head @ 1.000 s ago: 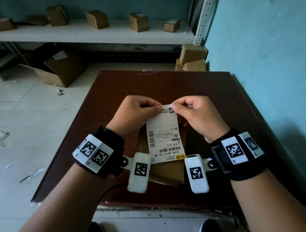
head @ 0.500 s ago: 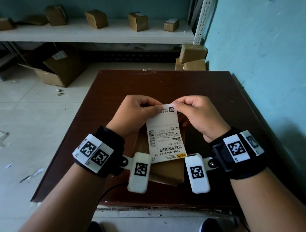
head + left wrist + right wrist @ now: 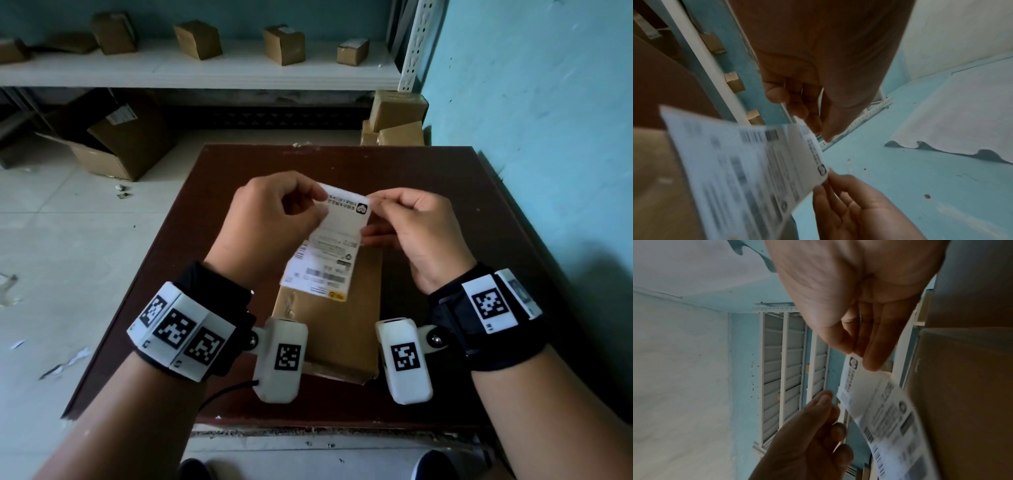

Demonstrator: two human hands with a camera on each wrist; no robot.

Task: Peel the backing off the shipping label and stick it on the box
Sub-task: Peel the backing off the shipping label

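A white shipping label (image 3: 327,253) with barcodes hangs above a flat brown cardboard box (image 3: 332,329) lying on the dark table. My left hand (image 3: 308,202) pinches the label's far left corner, and my right hand (image 3: 380,205) pinches its far right corner. The far end of the label bends towards me. In the left wrist view the label (image 3: 748,165) is blurred, with the left hand (image 3: 813,116) above it and the right hand (image 3: 849,203) below. The right wrist view shows the right hand (image 3: 865,345) gripping the label (image 3: 885,410) beside the box (image 3: 962,402). Whether the backing has parted from the label is unclear.
The brown table (image 3: 428,192) stands against a turquoise wall (image 3: 548,137) on the right. Behind it, a white shelf (image 3: 239,73) carries several small cartons. An open carton (image 3: 126,144) lies on the tiled floor, and stacked boxes (image 3: 394,116) sit by the wall.
Both hands have risen and moved away from me with the label. The label's near end has swung left, showing more of the box. The left hand has shifted at the far corner.
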